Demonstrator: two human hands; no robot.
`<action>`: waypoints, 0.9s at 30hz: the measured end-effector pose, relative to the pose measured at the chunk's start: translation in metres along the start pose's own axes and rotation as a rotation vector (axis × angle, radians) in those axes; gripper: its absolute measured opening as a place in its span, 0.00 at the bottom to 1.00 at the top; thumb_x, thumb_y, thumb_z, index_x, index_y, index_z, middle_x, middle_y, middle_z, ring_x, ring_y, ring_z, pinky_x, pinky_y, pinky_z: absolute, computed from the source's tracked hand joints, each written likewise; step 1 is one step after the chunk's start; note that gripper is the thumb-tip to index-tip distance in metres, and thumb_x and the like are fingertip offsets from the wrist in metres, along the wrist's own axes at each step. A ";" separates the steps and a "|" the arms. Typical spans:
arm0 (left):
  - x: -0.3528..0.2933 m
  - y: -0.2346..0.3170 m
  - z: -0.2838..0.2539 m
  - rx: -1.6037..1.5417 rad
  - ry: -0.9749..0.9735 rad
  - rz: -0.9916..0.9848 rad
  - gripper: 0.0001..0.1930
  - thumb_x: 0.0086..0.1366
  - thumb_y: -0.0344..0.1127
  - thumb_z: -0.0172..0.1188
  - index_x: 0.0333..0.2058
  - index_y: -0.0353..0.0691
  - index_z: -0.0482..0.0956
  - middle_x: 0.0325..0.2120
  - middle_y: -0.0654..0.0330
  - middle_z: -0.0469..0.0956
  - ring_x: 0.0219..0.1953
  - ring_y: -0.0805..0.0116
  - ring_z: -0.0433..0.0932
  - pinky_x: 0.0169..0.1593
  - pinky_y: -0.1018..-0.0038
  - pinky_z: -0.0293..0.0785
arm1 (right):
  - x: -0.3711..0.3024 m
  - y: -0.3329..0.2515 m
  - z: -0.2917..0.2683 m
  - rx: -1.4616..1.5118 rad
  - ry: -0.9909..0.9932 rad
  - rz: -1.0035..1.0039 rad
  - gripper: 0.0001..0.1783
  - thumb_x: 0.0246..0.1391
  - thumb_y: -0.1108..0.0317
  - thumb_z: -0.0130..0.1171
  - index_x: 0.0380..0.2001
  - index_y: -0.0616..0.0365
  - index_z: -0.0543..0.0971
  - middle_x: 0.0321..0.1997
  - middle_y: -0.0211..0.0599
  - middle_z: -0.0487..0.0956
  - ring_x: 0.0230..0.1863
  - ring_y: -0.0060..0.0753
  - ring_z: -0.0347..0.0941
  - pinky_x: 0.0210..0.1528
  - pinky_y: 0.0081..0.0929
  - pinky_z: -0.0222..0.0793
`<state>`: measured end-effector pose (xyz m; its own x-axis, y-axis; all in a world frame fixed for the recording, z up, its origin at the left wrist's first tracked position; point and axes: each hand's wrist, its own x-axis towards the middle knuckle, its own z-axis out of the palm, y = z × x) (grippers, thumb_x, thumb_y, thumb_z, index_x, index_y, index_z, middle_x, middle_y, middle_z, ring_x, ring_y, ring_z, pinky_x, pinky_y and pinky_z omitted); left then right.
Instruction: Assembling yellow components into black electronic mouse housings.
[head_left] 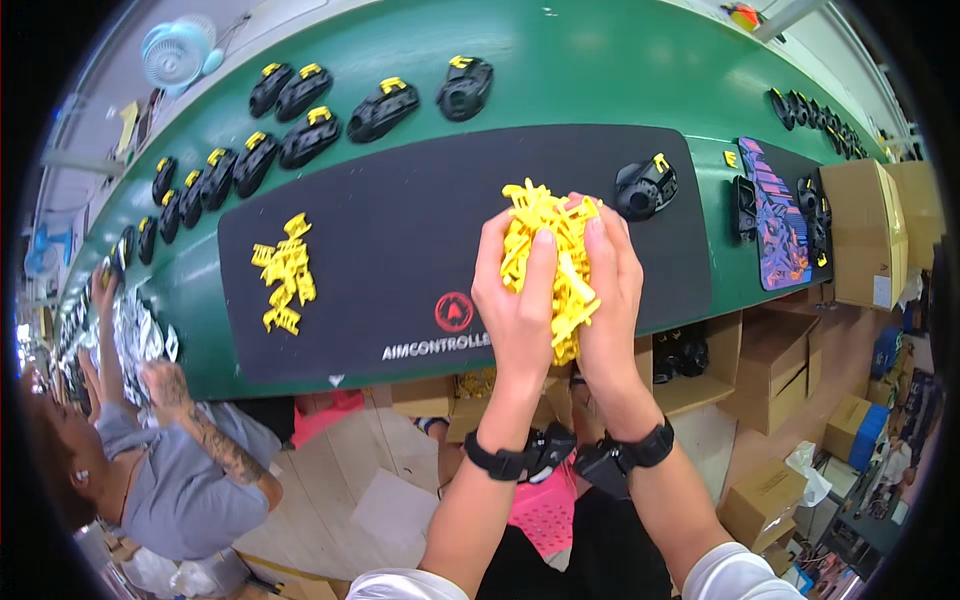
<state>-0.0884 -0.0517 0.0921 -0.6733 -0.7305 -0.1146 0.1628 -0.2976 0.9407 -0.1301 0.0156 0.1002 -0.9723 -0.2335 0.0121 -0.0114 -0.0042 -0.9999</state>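
Observation:
My left hand (512, 305) and my right hand (613, 290) are cupped together around a big heap of small yellow plastic parts (572, 270). Both thumbs press on the heap from the near side. I hold it above a black desk mat (390, 230). On the mat's left side lies a loose pile of the same yellow parts (288, 268). Beyond my right hand, a black plastic housing (645, 192) with a yellow part on its top rests near the mat's right end.
More black housings (383, 110) with yellow parts stand in rows on the green table (560, 60). A purple patterned mat (775, 215) and cardboard boxes (855, 235) are at the right. Below the table edge sits an open carton (465, 415). A co-worker (190, 480) works at the left.

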 end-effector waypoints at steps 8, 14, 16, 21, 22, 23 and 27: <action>0.055 -0.076 0.022 0.171 -0.090 0.196 0.16 0.65 0.35 0.60 0.47 0.31 0.75 0.43 0.49 0.78 0.44 0.59 0.79 0.49 0.65 0.74 | 0.057 0.073 -0.017 0.131 0.041 -0.088 0.18 0.70 0.61 0.47 0.51 0.64 0.76 0.60 0.44 0.70 0.61 0.36 0.68 0.64 0.33 0.62; 0.066 -0.088 0.002 0.510 -0.098 0.510 0.18 0.61 0.36 0.61 0.46 0.32 0.75 0.49 0.46 0.76 0.53 0.47 0.72 0.56 0.57 0.69 | 0.064 0.091 -0.020 -0.225 0.036 -0.366 0.18 0.68 0.59 0.48 0.52 0.59 0.75 0.61 0.52 0.68 0.64 0.51 0.64 0.65 0.42 0.61; 0.067 -0.088 -0.004 0.693 -0.068 0.602 0.19 0.59 0.38 0.61 0.46 0.33 0.76 0.51 0.47 0.76 0.57 0.45 0.69 0.60 0.54 0.65 | 0.065 0.090 -0.022 -0.282 0.017 -0.388 0.18 0.68 0.61 0.49 0.55 0.58 0.74 0.62 0.52 0.68 0.65 0.52 0.63 0.66 0.42 0.60; 0.071 -0.086 -0.017 0.856 -0.053 0.625 0.21 0.59 0.39 0.61 0.48 0.33 0.76 0.54 0.51 0.76 0.60 0.44 0.67 0.64 0.49 0.58 | 0.065 0.086 -0.016 -0.297 -0.026 -0.361 0.23 0.66 0.64 0.52 0.62 0.60 0.68 0.65 0.55 0.66 0.69 0.54 0.60 0.69 0.45 0.56; 0.071 -0.085 -0.019 0.881 -0.061 0.609 0.22 0.59 0.39 0.61 0.50 0.34 0.76 0.56 0.52 0.76 0.61 0.43 0.66 0.66 0.48 0.56 | 0.064 0.083 -0.014 -0.269 -0.022 -0.344 0.25 0.66 0.65 0.53 0.63 0.62 0.66 0.66 0.54 0.66 0.69 0.55 0.60 0.70 0.45 0.55; 0.072 -0.085 -0.021 0.881 -0.058 0.608 0.22 0.59 0.39 0.61 0.50 0.34 0.76 0.56 0.52 0.76 0.61 0.43 0.66 0.66 0.48 0.56 | 0.063 0.081 -0.012 -0.242 -0.017 -0.327 0.27 0.66 0.66 0.54 0.64 0.63 0.64 0.67 0.54 0.66 0.70 0.55 0.60 0.71 0.45 0.54; 0.070 -0.081 -0.025 0.900 -0.017 0.565 0.25 0.59 0.39 0.61 0.56 0.37 0.76 0.59 0.54 0.75 0.67 0.45 0.63 0.70 0.47 0.48 | 0.066 0.085 -0.019 -0.484 0.034 -0.473 0.28 0.66 0.65 0.54 0.64 0.65 0.64 0.67 0.53 0.66 0.68 0.54 0.62 0.71 0.45 0.55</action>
<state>-0.1309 -0.0943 0.0003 -0.6776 -0.6102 0.4105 -0.1345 0.6516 0.7465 -0.1999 0.0184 0.0156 -0.8436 -0.2831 0.4562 -0.5330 0.3394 -0.7751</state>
